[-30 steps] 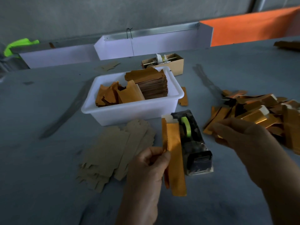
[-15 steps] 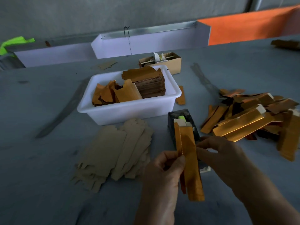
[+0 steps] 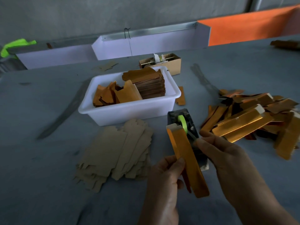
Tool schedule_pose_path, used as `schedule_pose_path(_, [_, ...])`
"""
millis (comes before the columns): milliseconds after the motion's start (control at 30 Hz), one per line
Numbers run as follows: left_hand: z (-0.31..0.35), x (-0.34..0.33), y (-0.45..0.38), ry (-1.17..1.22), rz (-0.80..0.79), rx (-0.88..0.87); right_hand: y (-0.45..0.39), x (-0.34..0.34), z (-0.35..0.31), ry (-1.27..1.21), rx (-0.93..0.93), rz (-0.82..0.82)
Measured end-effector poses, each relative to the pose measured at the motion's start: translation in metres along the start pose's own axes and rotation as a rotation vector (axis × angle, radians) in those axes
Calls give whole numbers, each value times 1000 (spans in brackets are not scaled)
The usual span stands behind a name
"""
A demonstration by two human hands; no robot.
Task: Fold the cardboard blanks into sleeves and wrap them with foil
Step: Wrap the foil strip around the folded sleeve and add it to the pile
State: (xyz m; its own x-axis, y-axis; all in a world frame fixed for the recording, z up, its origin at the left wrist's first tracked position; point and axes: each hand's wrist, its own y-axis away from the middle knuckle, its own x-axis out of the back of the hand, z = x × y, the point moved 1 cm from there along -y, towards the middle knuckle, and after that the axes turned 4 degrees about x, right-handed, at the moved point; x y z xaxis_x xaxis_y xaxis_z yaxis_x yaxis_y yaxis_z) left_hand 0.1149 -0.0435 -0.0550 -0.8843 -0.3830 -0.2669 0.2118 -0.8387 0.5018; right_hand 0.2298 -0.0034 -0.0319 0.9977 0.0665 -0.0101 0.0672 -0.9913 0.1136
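- We see the left hand [image 3: 165,181] low in the middle of the frame, thumb and fingers pinched on the lower left edge of a gold foil-wrapped sleeve [image 3: 186,158], which stands tilted with its white cardboard end uppermost
- The right hand [image 3: 225,161], lower right of centre, has its fingers curled with the tips at the sleeve's right edge; we cannot tell whether they grip it
- Right behind the sleeve sits a dark tape dispenser [image 3: 188,125] on the bench [image 3: 40,159], with a lime-green roll of tape [image 3: 182,121] in it
- Left of centre lies a fanned heap of plain cardboard blanks [image 3: 116,153], flat on the bench
- Above them, in the middle of the frame, a white plastic tub [image 3: 129,111] holds a stack of brown blanks at its right and loose orange-gold pieces at its left
- At the right of the frame we see a pile of finished gold sleeves [image 3: 253,120]
- Behind the tub stands a small open cardboard box [image 3: 172,64]
- We can read no writing, brand or label on anything
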Motion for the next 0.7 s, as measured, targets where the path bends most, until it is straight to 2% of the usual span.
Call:
schedule_pose_path(100, [0, 1, -1, 16, -18, 2, 1, 7, 1, 358, 94, 35])
schedule_pose_path(200, [-1, 4, -3, -21, -24, -12, 6, 9, 7, 525, 137, 51])
schedule_pose_path(433, [10, 13, 2, 41, -3, -65, 10, 6, 15, 627, 253, 113])
schedule_pose_path(567, [21, 9, 9, 20, -89, -146, 12, 3, 21, 638, 283, 138])
schedule_pose_path(700, [24, 0, 7, -60, -164, -139, 13, 2, 27, 620, 270, 151])
